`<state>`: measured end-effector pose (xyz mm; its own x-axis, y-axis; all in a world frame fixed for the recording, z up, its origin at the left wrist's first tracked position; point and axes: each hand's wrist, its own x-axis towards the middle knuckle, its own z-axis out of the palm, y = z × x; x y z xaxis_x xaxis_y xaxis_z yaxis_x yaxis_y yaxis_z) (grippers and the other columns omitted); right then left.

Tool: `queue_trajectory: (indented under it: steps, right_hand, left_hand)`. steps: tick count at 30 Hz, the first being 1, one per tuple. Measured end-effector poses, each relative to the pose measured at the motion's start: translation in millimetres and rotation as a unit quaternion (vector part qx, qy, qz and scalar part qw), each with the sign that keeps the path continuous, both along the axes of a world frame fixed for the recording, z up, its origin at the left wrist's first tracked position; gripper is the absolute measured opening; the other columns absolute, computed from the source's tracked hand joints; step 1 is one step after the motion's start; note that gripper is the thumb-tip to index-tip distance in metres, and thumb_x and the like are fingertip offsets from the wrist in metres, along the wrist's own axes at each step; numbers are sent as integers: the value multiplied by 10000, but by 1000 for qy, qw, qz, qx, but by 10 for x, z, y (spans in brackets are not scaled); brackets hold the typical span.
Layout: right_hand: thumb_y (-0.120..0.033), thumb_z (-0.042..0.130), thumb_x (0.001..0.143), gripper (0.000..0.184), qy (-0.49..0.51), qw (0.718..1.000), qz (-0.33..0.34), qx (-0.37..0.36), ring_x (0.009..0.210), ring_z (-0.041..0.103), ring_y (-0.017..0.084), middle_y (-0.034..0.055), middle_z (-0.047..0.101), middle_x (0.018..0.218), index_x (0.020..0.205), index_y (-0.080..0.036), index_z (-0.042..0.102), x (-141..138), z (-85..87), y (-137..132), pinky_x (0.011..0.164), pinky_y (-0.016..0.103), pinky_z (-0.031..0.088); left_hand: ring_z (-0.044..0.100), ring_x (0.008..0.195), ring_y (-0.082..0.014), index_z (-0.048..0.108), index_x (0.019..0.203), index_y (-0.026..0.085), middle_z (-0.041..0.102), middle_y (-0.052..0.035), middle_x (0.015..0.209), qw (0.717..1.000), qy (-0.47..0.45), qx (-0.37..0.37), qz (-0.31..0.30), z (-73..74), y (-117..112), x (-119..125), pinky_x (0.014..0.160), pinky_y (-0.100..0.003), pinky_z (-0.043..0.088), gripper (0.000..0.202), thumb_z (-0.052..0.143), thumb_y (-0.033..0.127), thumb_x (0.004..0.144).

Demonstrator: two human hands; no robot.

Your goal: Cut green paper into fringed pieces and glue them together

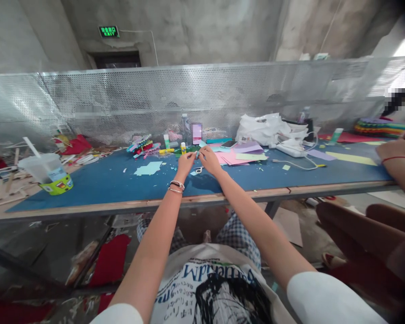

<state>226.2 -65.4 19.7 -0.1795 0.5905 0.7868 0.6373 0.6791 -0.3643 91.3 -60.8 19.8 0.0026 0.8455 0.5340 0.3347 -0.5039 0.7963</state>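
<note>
Both arms were stretched far out over the blue surface (104, 184), and the two hands met near its middle. The left hand (186, 163), with bracelets at the wrist, and the right hand (209, 161) had their fingers drawn narrow, fingertips pinched from either side on a small teal scrap (197, 154) held just above the surface. The scrap was too small to make out its shape. Just near of the hands, a pair of scissors (198, 170) lay flat on the surface.

To the left of the hands lay a pale blue paper cutout (148, 168), and farther left, close to the near edge, stood a clear plastic cup (42, 167) with a straw. Just beyond the hands a small glue stick (183, 147) stood upright, with a pink phone (196, 133) propped behind it against the perforated metal screen (121, 99). To the right of the hands a loose pile of coloured paper sheets (243, 155) was spread out, and past it sat a crumpled white plastic bag (263, 128). At the far right edge, a co-worker's hand (396, 148) with a red cord at the wrist rested on the surface.
</note>
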Motion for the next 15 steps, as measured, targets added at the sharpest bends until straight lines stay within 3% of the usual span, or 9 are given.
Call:
queue_trajectory:
  steps: [8,11,15]
  right_hand:
    - [-216,395,832,207,-3,999,-33,-36,897,495,204,88,536,889,724,-181,567,28,-76,83,875,364,398]
    - [-204,468,788,117,31,999,-30,-21,894,492,201,82,539,927,854,-177,560,28,-64,60,851,360,413]
    - [-172,539,730,281,45,998,25,22,862,498,181,82,519,1036,1011,-185,538,29,-2,-5,821,342,435]
  left_hand:
    - [553,658,-136,699,713,134,653,-36,669,999,18,4,33,-14,13,-13,605,-218,400,331,544,423,755]
    - [545,644,-133,699,723,139,652,-33,672,999,-6,-12,40,-29,31,-23,581,-217,395,326,552,429,747]
    - [488,544,-104,700,736,138,626,-23,630,997,-37,-41,47,-45,56,-28,521,-215,370,327,551,429,748]
